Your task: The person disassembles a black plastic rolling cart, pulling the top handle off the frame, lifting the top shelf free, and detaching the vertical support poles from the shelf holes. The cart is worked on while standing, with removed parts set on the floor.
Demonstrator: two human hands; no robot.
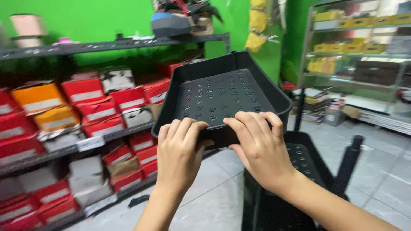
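Observation:
A black plastic tray [222, 92] with paw-shaped holes in its floor is held up in front of me, tilted toward the camera. My left hand [180, 152] grips its near rim from the left, fingers curled over the edge. My right hand [257, 143] grips the same rim beside it, fingers over the top. Directly below stands a black cart frame with a second, similar perforated tray [306, 162] and an upright black post [349, 164] at its right corner.
A dark metal shelf unit [85, 45] on the left holds many red, orange and white boxes. The wall behind is bright green. Another rack [359, 55] with yellow boxes stands at the far right. The floor [214, 192] is grey tile.

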